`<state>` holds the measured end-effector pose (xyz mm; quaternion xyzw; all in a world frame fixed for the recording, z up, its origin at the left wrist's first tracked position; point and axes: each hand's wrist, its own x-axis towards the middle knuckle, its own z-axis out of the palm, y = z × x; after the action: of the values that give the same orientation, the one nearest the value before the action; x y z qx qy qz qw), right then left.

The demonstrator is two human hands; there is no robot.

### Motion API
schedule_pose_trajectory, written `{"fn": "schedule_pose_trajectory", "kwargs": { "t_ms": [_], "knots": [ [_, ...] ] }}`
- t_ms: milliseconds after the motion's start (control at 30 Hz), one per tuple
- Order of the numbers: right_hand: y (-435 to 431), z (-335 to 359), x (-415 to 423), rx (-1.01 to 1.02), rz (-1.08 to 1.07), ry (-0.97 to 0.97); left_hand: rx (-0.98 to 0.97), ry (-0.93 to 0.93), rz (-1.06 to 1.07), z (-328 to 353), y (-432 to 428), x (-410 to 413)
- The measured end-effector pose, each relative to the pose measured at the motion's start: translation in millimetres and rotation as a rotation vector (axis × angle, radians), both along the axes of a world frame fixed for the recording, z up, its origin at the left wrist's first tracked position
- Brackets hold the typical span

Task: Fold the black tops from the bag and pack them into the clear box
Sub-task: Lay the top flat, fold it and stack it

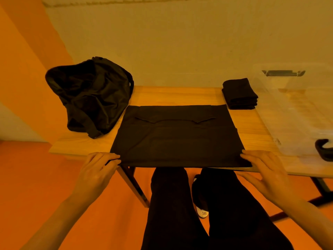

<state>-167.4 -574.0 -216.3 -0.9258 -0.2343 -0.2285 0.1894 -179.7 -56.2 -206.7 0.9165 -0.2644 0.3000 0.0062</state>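
A pale wooden table (173, 95) fills the middle of the view, its near edge just in front of the person's legs in black trousers (173, 204). On its right end stands a large clear box (297, 105) of see-through plastic with a dark latch (283, 73) at its far end and a black handle (324, 149) on its near end; what lies inside it cannot be told.

A black top (176, 138) of soft cloth lies flat in the middle of the table, partly folded into a broad rectangle with its sleeves turned in, its near hem at the table's near edge. To its left, on the far left corner of the table, sits a slumped black fabric bag (91, 94) with its mouth open, touching the top's left side.

A small stack of folded black tops (239, 94) rests beside the far right corner of the spread top, just beside the box.

The left hand (95, 174) pinches the near left corner of the hem between fingers and thumb. The right hand (266, 174) holds the near right corner, its fingers lying on the cloth and its thumb under the edge.

A black and white shoe (201, 212) shows on the orange floor between the legs.
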Motion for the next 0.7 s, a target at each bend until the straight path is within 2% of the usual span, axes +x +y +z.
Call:
{"fn": "schedule_pose_trajectory", "kwargs": {
  "t_ms": [67,267,500,700],
  "knots": [
    [1.2,-0.3,2.5,-0.007,0.01,0.037,-0.021,0.041,-0.008,-0.3,0.4,0.8],
    [-3.5,5.9,-5.0,-0.012,0.048,-0.042,-0.051,0.121,-0.007,-0.9,2.0,0.7],
    [-13.4,28.1,-10.3,0.01,0.045,0.011,-0.118,0.066,-0.021,20.6,2.4,-4.8],
    [-6.3,72.4,2.7,0.217,-0.03,0.108,-0.244,0.044,0.014,58.8,-5.0,4.2]
  ]
}}
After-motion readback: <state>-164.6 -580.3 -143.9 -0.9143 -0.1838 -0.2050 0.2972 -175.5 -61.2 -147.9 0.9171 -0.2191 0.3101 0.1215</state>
